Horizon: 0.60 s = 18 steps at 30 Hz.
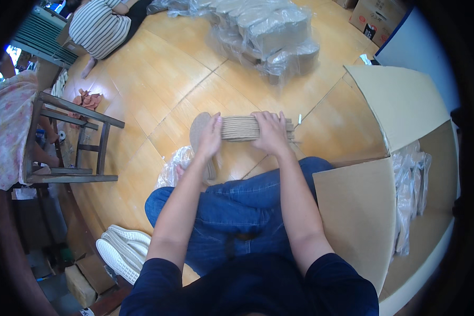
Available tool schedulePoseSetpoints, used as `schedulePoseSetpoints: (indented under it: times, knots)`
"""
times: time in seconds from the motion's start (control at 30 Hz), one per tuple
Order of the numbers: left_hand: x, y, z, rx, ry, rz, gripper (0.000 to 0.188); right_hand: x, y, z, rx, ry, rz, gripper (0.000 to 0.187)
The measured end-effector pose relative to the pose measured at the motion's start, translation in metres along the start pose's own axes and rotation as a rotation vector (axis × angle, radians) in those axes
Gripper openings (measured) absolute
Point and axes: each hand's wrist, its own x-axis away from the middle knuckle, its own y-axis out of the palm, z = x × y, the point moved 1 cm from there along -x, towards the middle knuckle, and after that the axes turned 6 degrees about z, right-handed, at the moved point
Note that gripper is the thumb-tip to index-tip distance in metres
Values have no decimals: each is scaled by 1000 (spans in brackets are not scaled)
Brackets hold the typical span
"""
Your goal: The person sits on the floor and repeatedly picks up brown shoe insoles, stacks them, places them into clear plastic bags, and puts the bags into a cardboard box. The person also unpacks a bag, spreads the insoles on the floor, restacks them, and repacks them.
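Over the floor just beyond my crossed legs, I hold a stack of brown-grey insoles (239, 128) sideways, their edges facing up. My left hand (210, 138) wraps round the left end, where one rounded sole face (197, 126) shows. Around the right end my right hand (272, 132) is closed, and the uneven tips stick out past its fingers. Below my left wrist, more brown sole edges (211, 169) show, partly hidden by my arm. Beside them lies a crumpled clear plastic bag (175, 164).
Plastic-wrapped insole bundles (268, 39) lie ahead. On my right stands an open cardboard box (355, 205) with wrapped bundles (410, 189) inside. White shoe soles (124, 250) rest at lower left. A wooden stool (102, 145) stands left; a person in a striped top (99, 27) sits beyond.
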Motion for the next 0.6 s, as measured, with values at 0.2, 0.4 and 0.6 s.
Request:
schedulePoseSetpoints:
  times: [0.2, 0.4, 0.6]
  knots:
    - [10, 55, -43, -48, -132, -33, 81, 2, 40, 8, -9, 148, -208, 85]
    - [13, 55, -42, -16, -159, -38, 79, 9, 55, 4, -8, 204, -67, 98]
    - [20, 56, -37, 34, -110, -3, 75, 13, 59, 24, 34, 558, 219, 70]
